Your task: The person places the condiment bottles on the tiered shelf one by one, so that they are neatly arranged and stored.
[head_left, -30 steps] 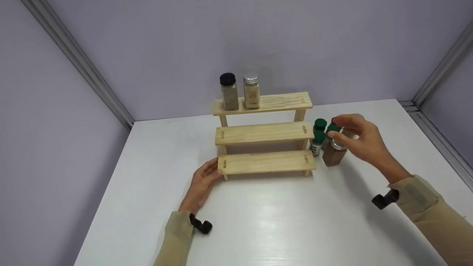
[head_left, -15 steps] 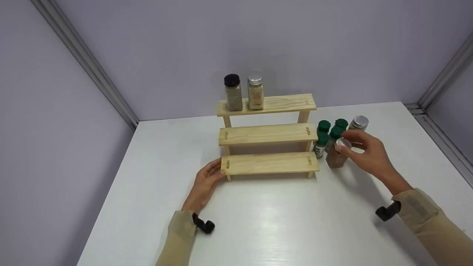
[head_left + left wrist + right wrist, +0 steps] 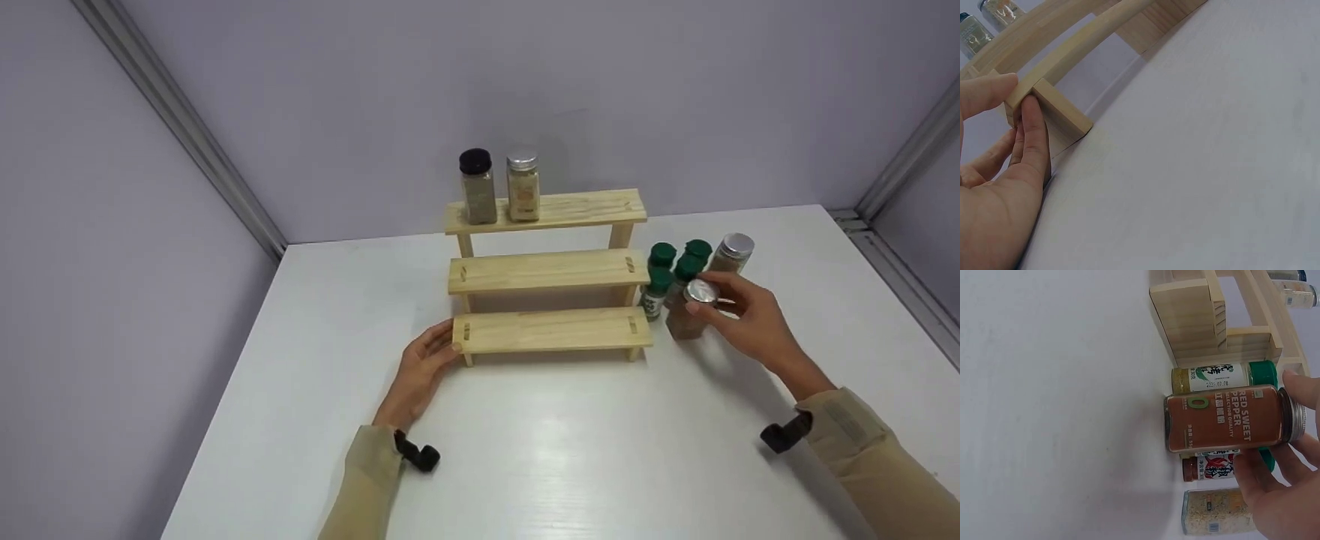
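right of the wooden rack (image 3: 551,331), the right hand (image 3: 750,319) pinches the red sweet pepper jar (image 3: 1224,417) near its lid; swinging sideways could topple the crowding green-capped bottles (image 3: 660,282). the left hand (image 3: 416,367) grips the rack's left end; a tug might tip the jars (image 3: 480,199) up top.

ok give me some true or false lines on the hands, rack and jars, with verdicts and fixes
1. The left hand grips the rack. True.
2. The right hand holds the pepper jar. True.
3. The pepper jar has a green cap. False: its lid is silver.
4. Three jars stand up top. False: the top shelf bears two, a black-lidded jar and a silver-lidded jar.
5. In the head view, four green-lidded jars stand left of the rack. False: they stand right of it.
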Available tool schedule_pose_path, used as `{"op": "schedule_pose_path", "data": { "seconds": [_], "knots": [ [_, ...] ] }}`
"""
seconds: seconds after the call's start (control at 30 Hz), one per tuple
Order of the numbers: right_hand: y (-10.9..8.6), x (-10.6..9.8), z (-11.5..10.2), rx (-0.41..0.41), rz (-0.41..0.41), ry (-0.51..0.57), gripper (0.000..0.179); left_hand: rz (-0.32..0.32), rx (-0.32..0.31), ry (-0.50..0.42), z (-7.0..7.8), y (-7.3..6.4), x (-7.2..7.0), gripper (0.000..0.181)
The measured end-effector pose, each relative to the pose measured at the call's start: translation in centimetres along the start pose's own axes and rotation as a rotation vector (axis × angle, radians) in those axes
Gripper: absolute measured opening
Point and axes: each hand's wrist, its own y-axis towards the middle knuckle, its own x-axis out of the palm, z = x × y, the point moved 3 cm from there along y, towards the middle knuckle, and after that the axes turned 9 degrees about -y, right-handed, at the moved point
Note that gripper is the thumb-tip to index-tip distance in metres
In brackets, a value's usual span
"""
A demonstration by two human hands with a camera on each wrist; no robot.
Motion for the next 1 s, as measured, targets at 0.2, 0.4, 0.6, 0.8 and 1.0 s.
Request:
{"op": "schedule_pose_path", "data": {
  "seconds": [0.2, 0.4, 0.6, 0.8, 1.0],
  "knots": [
    [0.2, -0.1, 0.4, -0.015, -0.026, 0.037, 0.051, -0.003, -0.004, -0.015, 0.2, 0.0, 0.0, 0.061],
    [0.3, -0.1, 1.1, -0.034, -0.026, 0.099, 0.049, -0.02, -0.004, -0.016, 0.1, 0.0, 0.1, 0.062],
    [0.2, -0.2, 1.1, -0.018, -0.01, 0.052, 0.047, -0.025, 0.003, -0.011, 0.0, 0.0, 0.1, 0.062],
    [0.1, -0.8, 0.2, 0.005, 0.004, -0.016, 0.047, -0.023, 0.001, -0.015, 0.0, 0.0, 0.1, 0.062],
    [0.1, -2.3, -1.1, 0.001, 0.049, 0.03, 0.047, -0.012, 0.003, -0.014, 0.0, -0.1, 0.1, 0.061]
  ]
}}
